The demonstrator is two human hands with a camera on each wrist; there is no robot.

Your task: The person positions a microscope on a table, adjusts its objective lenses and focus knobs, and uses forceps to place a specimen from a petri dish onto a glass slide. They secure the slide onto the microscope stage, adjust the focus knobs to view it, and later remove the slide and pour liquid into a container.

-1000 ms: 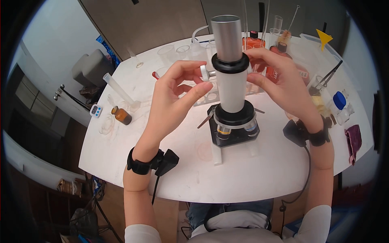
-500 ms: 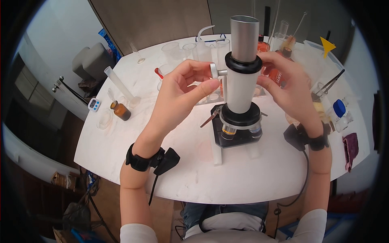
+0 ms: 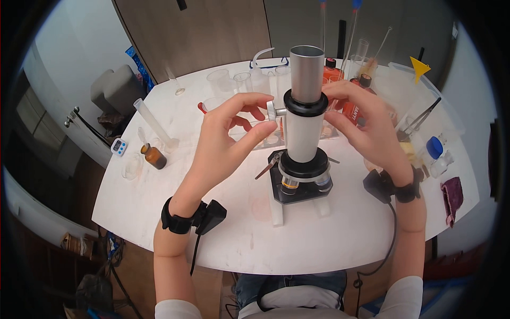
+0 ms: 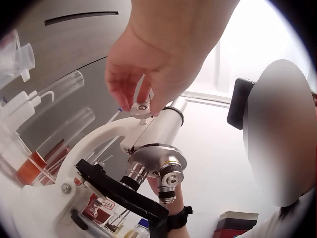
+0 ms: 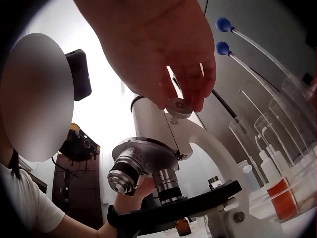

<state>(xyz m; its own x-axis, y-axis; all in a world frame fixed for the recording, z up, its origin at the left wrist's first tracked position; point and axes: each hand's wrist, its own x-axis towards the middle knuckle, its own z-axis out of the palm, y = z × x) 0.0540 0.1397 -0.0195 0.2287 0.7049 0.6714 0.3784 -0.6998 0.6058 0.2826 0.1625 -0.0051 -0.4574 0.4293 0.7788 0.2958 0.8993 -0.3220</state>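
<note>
A white microscope [image 3: 303, 135] with a silver upper tube [image 3: 307, 74] stands upright on the table. On its left side, my left hand [image 3: 226, 133] pinches the ridged focus knob [image 3: 271, 110] between thumb and fingers; the left wrist view shows this knob [image 4: 141, 109] at the fingertips. My right hand [image 3: 366, 119] is at the opposite side, partly behind the tube, and in the right wrist view it pinches the other knob [image 5: 179, 107]. Below the tube are the objective lenses [image 5: 125, 174] and the black stage [image 3: 303, 191].
An amber bottle [image 3: 154, 157], a measuring cylinder [image 3: 154, 125] and a timer [image 3: 118, 147] are on the left. Behind the microscope are beakers [image 3: 218, 81] and red-labelled bottles [image 3: 332, 72]. Tweezers [image 3: 425, 113], a blue-capped jar [image 3: 434, 148] and a purple cloth [image 3: 452, 198] lie right.
The head view has shifted, first moving the microscope right in the picture, then left and lower. Both hands stay at the knobs; no clear turn of either knob shows.
</note>
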